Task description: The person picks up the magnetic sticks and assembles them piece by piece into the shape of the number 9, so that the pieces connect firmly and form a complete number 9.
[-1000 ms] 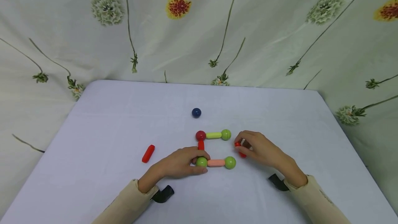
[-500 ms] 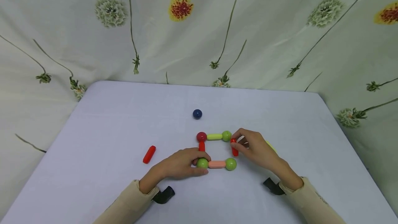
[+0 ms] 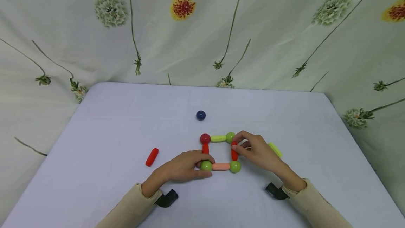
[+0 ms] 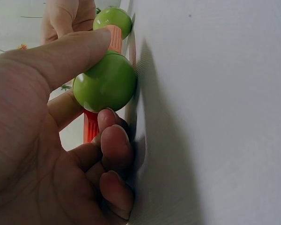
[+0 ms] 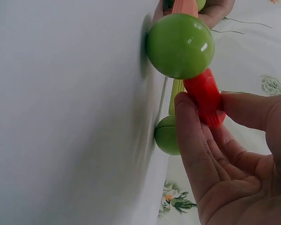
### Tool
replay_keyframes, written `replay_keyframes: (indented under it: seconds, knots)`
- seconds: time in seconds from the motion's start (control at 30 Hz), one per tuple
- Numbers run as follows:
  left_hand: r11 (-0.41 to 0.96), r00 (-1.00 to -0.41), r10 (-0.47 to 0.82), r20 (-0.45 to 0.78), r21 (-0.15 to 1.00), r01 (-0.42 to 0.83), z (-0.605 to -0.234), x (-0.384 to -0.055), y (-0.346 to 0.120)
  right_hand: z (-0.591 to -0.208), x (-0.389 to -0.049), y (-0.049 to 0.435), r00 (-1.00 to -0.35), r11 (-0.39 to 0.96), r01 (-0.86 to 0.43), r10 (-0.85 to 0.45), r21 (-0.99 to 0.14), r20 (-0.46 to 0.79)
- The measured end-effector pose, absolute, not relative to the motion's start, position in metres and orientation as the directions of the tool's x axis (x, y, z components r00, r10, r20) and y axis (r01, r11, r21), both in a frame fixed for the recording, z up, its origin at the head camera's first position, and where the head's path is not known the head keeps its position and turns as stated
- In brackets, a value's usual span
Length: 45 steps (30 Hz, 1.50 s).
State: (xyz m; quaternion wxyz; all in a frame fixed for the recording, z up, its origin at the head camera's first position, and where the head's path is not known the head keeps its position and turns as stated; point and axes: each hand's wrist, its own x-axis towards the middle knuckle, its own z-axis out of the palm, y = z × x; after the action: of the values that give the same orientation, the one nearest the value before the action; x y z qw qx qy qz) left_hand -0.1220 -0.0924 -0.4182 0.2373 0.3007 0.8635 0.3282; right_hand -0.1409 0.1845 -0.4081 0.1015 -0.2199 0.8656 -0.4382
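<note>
My right hand [image 3: 260,151] pinches a red rod [image 3: 234,154] between thumb and fingers. In the right wrist view, one end of this red rod [image 5: 203,93] meets the near-right green ball [image 5: 180,46]; I cannot tell whether they are joined. Its other end looks apart from the far-right green ball [image 5: 167,136]. My left hand [image 3: 186,166] grips the near-left green ball [image 4: 105,84], thumb on one side and fingers curled on the other. A salmon rod [image 3: 220,166] links the two near balls. Another red rod [image 3: 205,148], partly hidden, runs to a red ball [image 3: 205,138].
A yellow-green rod [image 3: 218,138] spans the far side of the frame. Lying loose are a red rod [image 3: 152,157] on the left, a yellow-green rod [image 3: 275,149] beside the right hand, and a dark blue ball [image 3: 200,115] farther back on the white table [image 3: 126,115].
My right hand has moved left with the red rod, turning it upright in view between the two right-hand green balls. The loose yellow-green rod has come into sight. My left hand stays put.
</note>
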Motion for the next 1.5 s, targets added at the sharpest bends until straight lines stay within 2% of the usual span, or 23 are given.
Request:
replay_keyframes:
  seconds: [0.53, 1.23, 1.5]
  knots:
    - [0.599, -0.707, 0.677, -0.206, 0.712, 0.367, -0.4189, -0.1223, -0.0932, -0.4084, -0.1480, 0.1849, -0.871, 0.605, -0.225, -0.475, -0.763, -0.120]
    - [0.582, -0.710, 0.677, -0.194, 0.731, 0.356, -0.4196, -0.1239, -0.0923, -0.4094, -0.1487, 0.1818, -0.882, 0.605, -0.182, -0.448, -0.775, -0.143]
    - [0.566, -0.719, 0.668, -0.191, 0.758, 0.324, -0.4230, -0.1282, -0.0954, -0.4113, -0.1500, 0.1841, -0.880, 0.613, -0.203, -0.455, -0.763, -0.132]
